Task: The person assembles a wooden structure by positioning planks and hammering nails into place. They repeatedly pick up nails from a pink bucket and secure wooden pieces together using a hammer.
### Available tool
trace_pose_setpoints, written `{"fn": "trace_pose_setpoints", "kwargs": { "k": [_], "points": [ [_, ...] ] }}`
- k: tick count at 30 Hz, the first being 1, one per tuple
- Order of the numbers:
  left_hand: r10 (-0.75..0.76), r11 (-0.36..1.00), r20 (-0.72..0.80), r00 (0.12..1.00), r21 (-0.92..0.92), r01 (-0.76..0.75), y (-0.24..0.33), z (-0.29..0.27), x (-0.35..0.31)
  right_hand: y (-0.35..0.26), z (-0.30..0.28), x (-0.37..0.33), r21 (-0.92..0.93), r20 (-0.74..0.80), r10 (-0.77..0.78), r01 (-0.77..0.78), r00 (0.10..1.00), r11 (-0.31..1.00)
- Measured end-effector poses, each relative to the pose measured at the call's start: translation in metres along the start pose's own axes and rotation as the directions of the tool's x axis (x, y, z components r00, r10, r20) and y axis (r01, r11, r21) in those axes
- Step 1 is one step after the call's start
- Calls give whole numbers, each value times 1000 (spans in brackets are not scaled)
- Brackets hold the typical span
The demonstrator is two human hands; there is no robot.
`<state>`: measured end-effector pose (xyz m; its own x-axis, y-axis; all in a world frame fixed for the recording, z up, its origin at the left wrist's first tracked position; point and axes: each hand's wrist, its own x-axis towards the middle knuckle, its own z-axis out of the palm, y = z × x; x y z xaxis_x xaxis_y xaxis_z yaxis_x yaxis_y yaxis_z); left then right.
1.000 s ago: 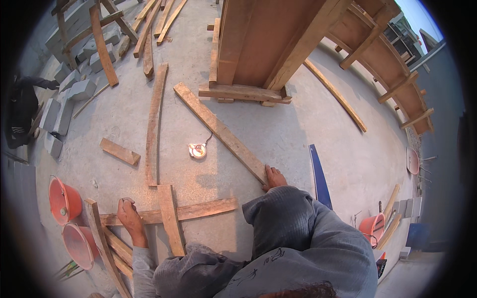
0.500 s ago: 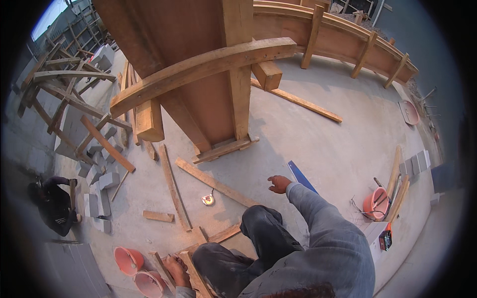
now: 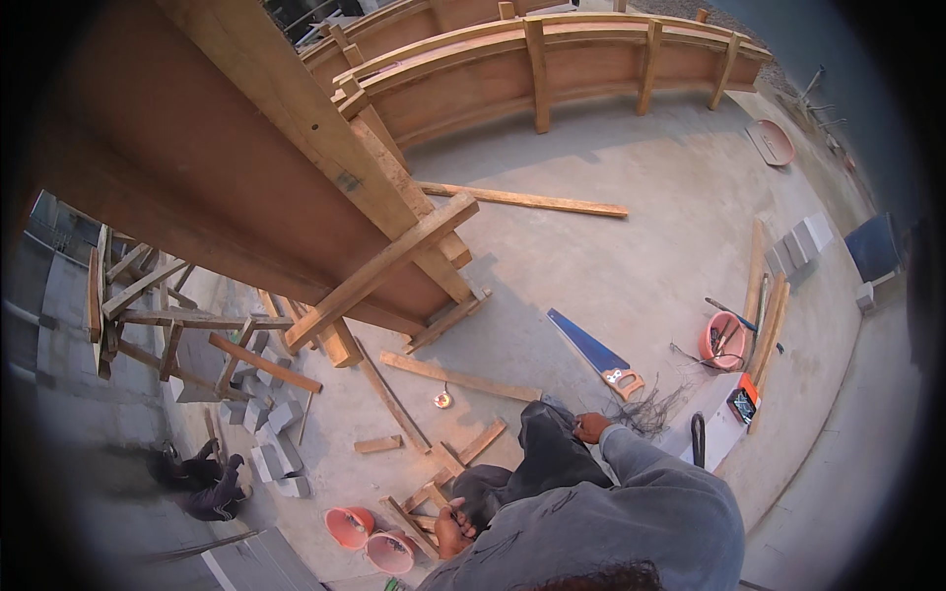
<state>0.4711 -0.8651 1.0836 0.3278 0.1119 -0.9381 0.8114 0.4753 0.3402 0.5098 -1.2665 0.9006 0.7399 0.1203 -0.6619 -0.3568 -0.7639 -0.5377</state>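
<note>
My left hand is low by my left knee, fingers curled, at a small frame of nailed wooden battens. What those fingers close on is hidden. Beside my right knee, my right hand has its fingers bent inward; their tips and anything within them do not show. A handsaw with a blue blade and wooden handle lies on the floor ahead of that hand. Left of it are a round tape measure and a long batten. Dark thin wires lie to the right of my hand.
A tall wooden formwork panel leans ahead on the left; a curved one stands behind. Two pink buckets sit at lower left. Another bucket holds tools at right. A co-worker crouches by grey blocks.
My right hand has drawn back from over the floor near the saw to beside my knee. The view has turned left, and the whole saw now shows. My left hand stays by the wooden frame.
</note>
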Motion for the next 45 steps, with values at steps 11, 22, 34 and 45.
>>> {"fn": "trace_pose_setpoints", "kwargs": {
  "k": [11,22,34,45],
  "points": [
    [166,816,304,938,493,-304,29,240,-64,112,-165,-115,158,-254,105,-66,961,985],
    [54,811,504,862,481,-332,68,390,-64,180,-299,-49,477,-399,257,-40,880,878],
    [219,779,496,840,430,-457,267,616,5,117,-412,72,531,-354,351,-123,867,838],
    [755,550,297,584,196,-812,480,814,82,143,-582,219,450,-366,288,-103,885,887]
  ]
}}
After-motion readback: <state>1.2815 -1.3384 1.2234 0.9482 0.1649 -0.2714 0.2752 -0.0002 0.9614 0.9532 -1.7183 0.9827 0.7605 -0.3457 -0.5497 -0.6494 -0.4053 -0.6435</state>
